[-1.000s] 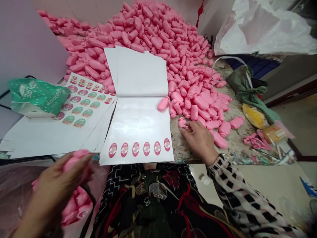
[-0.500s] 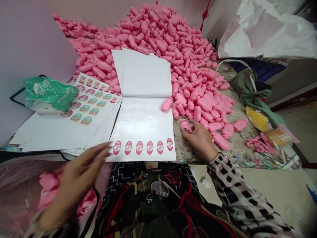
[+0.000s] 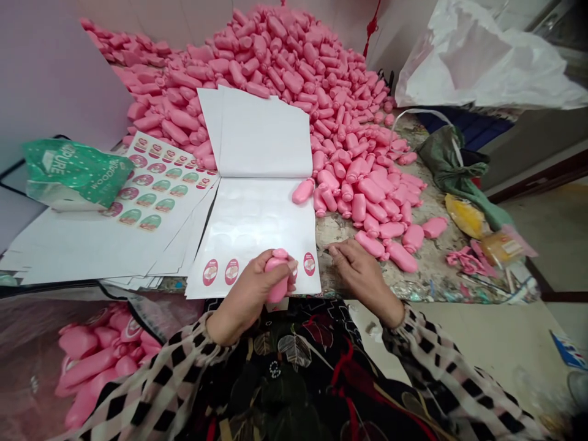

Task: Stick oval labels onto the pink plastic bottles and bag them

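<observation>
Pink bottle (image 3: 276, 289) gripped in left hand (image 3: 243, 300), fingers wrapped round it, over near edge of sticker sheet (image 3: 257, 214), left of right hand (image 3: 361, 275). Right fingers curled together over bench (image 3: 434, 266); cannot tell if pinching anything. Loose bottles (image 3: 370, 245) just beyond.

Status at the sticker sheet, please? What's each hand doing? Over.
Left hand gripping pink bottle. Right hand beside sticker sheet, contents unclear. Left hand and bottle hide part of sticker row.

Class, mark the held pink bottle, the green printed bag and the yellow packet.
Held pink bottle (image 3: 277, 288): head view, lower body.
Green printed bag (image 3: 76, 173): head view, printed side.
Yellow packet (image 3: 465, 216): head view, middle.
</observation>
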{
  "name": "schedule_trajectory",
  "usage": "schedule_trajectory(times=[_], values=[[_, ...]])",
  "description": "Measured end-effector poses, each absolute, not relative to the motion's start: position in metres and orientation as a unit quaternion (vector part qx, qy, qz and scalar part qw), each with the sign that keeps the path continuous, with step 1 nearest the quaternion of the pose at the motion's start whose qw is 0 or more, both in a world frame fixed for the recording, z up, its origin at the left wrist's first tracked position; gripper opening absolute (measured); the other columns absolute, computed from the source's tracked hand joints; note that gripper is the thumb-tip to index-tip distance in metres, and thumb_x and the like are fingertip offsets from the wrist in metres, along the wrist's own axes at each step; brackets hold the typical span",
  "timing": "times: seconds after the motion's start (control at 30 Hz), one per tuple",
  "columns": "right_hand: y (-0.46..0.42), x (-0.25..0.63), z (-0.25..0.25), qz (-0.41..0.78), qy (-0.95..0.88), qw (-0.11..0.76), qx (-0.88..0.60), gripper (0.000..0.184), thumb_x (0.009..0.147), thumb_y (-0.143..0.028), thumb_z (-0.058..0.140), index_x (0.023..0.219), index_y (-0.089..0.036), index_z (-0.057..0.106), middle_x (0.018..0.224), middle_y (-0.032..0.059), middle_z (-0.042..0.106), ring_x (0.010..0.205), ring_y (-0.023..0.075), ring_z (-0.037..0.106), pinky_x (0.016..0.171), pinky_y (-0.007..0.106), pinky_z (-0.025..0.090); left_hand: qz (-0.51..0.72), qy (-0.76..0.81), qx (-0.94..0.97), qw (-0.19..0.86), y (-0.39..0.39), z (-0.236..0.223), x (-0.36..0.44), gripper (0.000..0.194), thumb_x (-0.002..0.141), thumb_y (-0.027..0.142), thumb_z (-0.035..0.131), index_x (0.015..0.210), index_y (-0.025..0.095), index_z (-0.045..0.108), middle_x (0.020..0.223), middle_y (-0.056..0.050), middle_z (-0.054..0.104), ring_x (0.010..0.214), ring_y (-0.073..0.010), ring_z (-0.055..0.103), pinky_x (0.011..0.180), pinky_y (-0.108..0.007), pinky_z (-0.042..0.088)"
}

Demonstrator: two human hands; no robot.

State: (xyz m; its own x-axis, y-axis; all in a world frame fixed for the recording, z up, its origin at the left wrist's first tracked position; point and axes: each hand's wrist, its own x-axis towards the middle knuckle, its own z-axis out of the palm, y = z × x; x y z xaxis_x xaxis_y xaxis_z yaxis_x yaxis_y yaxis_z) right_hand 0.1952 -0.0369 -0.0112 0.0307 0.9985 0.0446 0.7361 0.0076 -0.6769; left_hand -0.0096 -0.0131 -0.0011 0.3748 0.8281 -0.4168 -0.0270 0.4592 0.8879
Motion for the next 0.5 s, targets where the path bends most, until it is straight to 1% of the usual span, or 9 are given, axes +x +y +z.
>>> schedule_trajectory(times=[0.07, 0.1, 0.13, 0.17, 0.2, 0.27, 0.33, 0.4, 0.5], values=[[-0.031, 0.203, -0.019, 0.188, -0.684, 0.226, -0.667, 0.027, 0.093, -0.034, 0.040, 0.097, -0.023, 0.065, 0.093, 0.0048, 0.063, 0.089, 0.0193, 0.058, 0.080, 0.032, 0.043, 0.246, 0.498, 0.608, 0.567, -0.014, -0.001, -0.014, 0.020, 0.078, 0.037, 0.062, 0.082, 0.019, 0.056, 0.075, 0.001, 0.058, 0.069, -0.0144, 0.056, 0.068, -0.030, 0.047], [-0.029, 0.204, -0.021, 0.173, -0.697, 0.207, -0.665, 0.025, 0.093, -0.031, 0.041, 0.098, -0.023, 0.064, 0.093, 0.0042, 0.065, 0.089, 0.0193, 0.058, 0.079, 0.031, 0.042, 0.211, 0.486, 0.691, 0.492, -0.014, -0.001, -0.014, 0.016, 0.080, 0.035, 0.060, 0.081, 0.019, 0.057, 0.080, 0.000, 0.060, 0.074, -0.0158, 0.057, 0.071, -0.031, 0.047], [-0.028, 0.204, -0.023, 0.162, -0.708, 0.191, -0.660, 0.023, 0.092, -0.030, 0.042, 0.097, -0.022, 0.063, 0.093, 0.0036, 0.066, 0.088, 0.0190, 0.058, 0.078, 0.030, 0.041, 0.176, 0.461, 0.759, 0.425, -0.015, -0.001, -0.014, 0.012, 0.082, 0.032, 0.057, 0.084, 0.020, 0.059, 0.089, -0.001, 0.063, 0.082, -0.0178, 0.058, 0.076, -0.033, 0.047], [-0.028, 0.202, -0.024, 0.154, -0.717, 0.179, -0.656, 0.021, 0.092, -0.029, 0.043, 0.097, -0.022, 0.062, 0.093, 0.0031, 0.066, 0.088, 0.0187, 0.059, 0.077, 0.030, 0.041, 0.144, 0.431, 0.809, 0.374, -0.017, -0.001, -0.012, 0.014, 0.083, 0.029, 0.055, 0.093, 0.021, 0.061, 0.103, -0.004, 0.063, 0.091, -0.0201, 0.059, 0.081, -0.036, 0.047], [-0.028, 0.200, -0.025, 0.145, -0.724, 0.168, -0.653, 0.020, 0.092, -0.028, 0.043, 0.095, -0.022, 0.061, 0.092, 0.0028, 0.066, 0.086, 0.0182, 0.059, 0.076, 0.029, 0.040, 0.112, 0.405, 0.843, 0.336, -0.018, -0.002, -0.011, 0.022, 0.084, 0.028, 0.054, 0.104, 0.022, 0.061, 0.119, -0.006, 0.059, 0.100, -0.0226, 0.059, 0.085, -0.038, 0.046], [-0.028, 0.196, -0.024, 0.129, -0.735, 0.152, -0.649, 0.019, 0.092, -0.028, 0.043, 0.093, -0.022, 0.061, 0.091, 0.0026, 0.065, 0.085, 0.0173, 0.059, 0.073, 0.028, 0.039, 0.050, 0.380, 0.878, 0.286, -0.021, -0.005, -0.007, 0.040, 0.083, 0.029, 0.056, 0.123, 0.026, 0.054, 0.142, -0.010, 0.042, 0.109, -0.0279, 0.057, 0.086, -0.042, 0.047], [-0.027, 0.194, -0.024, 0.112, -0.741, 0.141, -0.646, 0.020, 0.093, -0.028, 0.042, 0.092, -0.022, 0.062, 0.093, 0.0031, 0.064, 0.085, 0.0168, 0.058, 0.072, 0.028, 0.038, -0.002, 0.378, 0.892, 0.248, -0.023, -0.007, -0.005, 0.050, 0.082, 0.030, 0.058, 0.131, 0.029, 0.049, 0.150, -0.011, 0.029, 0.106, -0.0314, 0.059, 0.082, -0.044, 0.050], [-0.025, 0.195, -0.024, 0.102, -0.746, 0.130, -0.645, 0.020, 0.093, -0.028, 0.043, 0.093, -0.022, 0.062, 0.093, 0.0036, 0.064, 0.085, 0.0167, 0.058, 0.070, 0.027, 0.037, -0.027, 0.374, 0.900, 0.222, -0.024, -0.009, -0.005, 0.052, 0.082, 0.028, 0.058, 0.133, 0.031, 0.047, 0.152, -0.011, 0.025, 0.102, -0.0321, 0.062, 0.079, -0.045, 0.051], [-0.021, 0.198, -0.024, 0.109, -0.757, 0.119, -0.633, 0.020, 0.092, -0.026, 0.044, 0.092, -0.021, 0.063, 0.092, 0.0036, 0.064, 0.085, 0.0162, 0.058, 0.069, 0.027, 0.037, -0.035, 0.364, 0.909, 0.201, -0.025, -0.010, -0.006, 0.054, 0.082, 0.027, 0.057, 0.134, 0.033, 0.045, 0.152, -0.011, 0.024, 0.099, -0.0313, 0.063, 0.078, -0.045, 0.052]])
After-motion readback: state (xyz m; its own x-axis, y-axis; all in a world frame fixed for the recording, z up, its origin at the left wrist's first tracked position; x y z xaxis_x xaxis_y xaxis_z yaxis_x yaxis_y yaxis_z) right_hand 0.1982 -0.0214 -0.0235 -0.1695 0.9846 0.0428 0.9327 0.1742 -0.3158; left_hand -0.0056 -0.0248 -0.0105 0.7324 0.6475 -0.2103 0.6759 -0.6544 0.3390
